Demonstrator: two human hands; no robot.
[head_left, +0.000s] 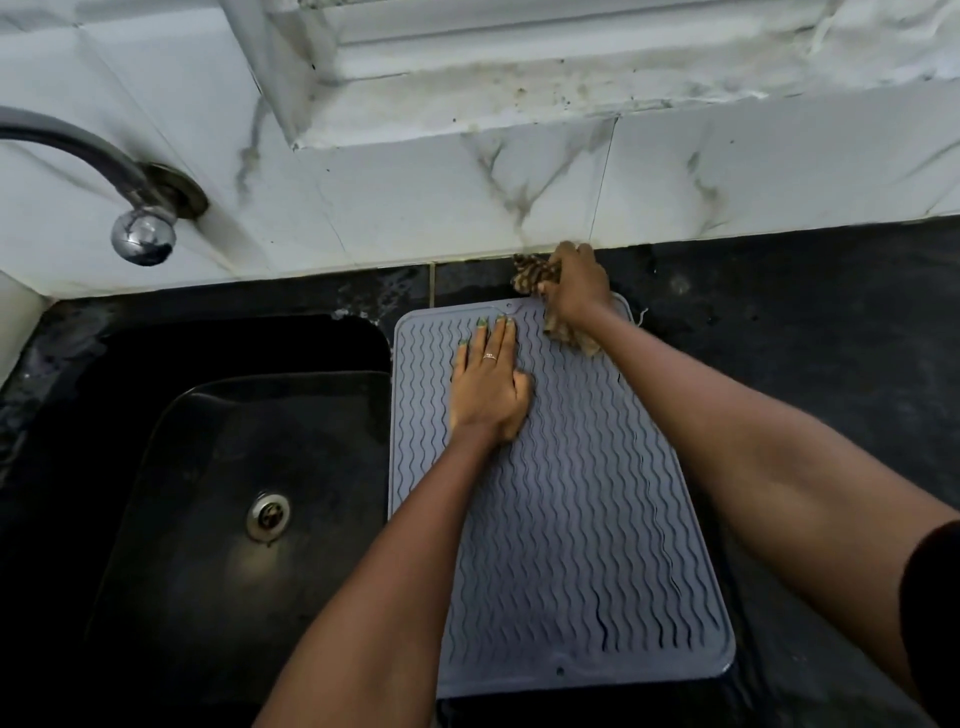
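Observation:
A grey silicone drying mat (571, 519) with wavy ridges lies on the black countertop to the right of the sink. My left hand (488, 382) presses flat on the mat's far left part, fingers straight, a ring on one finger. My right hand (576, 283) grips a brown patterned cloth (532, 273) at the mat's far right corner, close to the wall. Part of the cloth hangs out below the hand onto the mat; the rest is hidden in the fist.
A black sink (218, 467) with a metal drain (267, 516) fills the left. A chrome tap (140, 208) juts from the white marble-tiled wall (415, 197). The black countertop (779, 322) looks wet behind the sink and extends right of the mat.

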